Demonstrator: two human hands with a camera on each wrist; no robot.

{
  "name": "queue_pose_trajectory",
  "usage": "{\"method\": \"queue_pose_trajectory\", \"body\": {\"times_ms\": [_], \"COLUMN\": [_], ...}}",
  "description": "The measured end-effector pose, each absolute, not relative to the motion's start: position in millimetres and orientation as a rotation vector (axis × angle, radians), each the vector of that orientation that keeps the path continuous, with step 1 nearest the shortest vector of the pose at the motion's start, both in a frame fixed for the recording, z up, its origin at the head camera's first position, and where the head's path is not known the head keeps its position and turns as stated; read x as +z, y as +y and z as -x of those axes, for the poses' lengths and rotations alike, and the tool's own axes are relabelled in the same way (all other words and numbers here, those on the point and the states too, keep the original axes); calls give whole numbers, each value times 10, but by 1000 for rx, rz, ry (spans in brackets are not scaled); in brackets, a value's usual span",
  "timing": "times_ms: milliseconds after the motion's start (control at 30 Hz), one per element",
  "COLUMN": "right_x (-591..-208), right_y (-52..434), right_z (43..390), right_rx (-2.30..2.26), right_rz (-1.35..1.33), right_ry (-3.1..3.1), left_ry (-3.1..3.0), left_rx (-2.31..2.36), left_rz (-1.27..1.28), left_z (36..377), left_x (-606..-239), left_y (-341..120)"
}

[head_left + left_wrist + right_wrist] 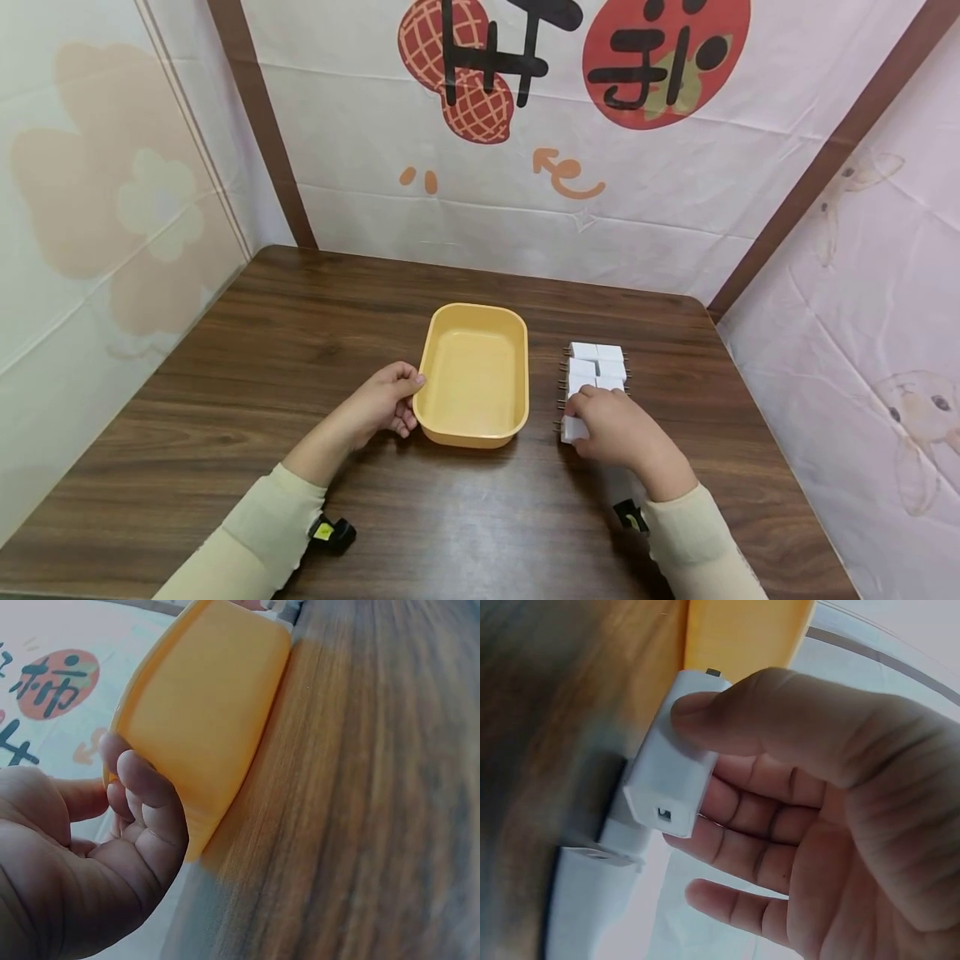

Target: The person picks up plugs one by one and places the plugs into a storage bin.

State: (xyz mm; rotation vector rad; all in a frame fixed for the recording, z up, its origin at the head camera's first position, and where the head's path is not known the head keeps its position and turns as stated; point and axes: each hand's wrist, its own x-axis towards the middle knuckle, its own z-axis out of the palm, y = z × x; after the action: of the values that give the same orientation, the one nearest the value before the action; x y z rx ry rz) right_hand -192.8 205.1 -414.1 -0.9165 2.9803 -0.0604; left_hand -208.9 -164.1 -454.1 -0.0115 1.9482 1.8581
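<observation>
Over on the right, the person's right hand (617,427) has a white charger (671,765) pinched: the thumb lies along one broad face, and the fingers (754,814) close in behind the opposite side. The charger's socket end sticks out past the thumb, its metal prong at the other end; I can't tell whether it is touching the wooden surface (465,525). Just beyond that hand, the other white chargers (596,362) sit packed in two columns, prongs facing outward.

Across from them, to the left, a yellow tray (472,375) stands on the surface. The left hand (375,407) has its near left rim clamped, thumb over the edge and fingers curled against the outer wall.
</observation>
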Motion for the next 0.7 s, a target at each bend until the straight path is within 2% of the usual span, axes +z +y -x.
{"method": "queue_pose_trajectory", "body": {"times_ms": [700], "right_x": [-3828], "right_y": [1874], "right_z": [1992], "right_rx": [-205], "right_rz": [1009], "right_ry": [3003], "left_ry": [1848], "left_rx": [1946], "left_rz": [-31], "left_z": [2109], "left_x": [-4599], "left_y": [-1690]}}
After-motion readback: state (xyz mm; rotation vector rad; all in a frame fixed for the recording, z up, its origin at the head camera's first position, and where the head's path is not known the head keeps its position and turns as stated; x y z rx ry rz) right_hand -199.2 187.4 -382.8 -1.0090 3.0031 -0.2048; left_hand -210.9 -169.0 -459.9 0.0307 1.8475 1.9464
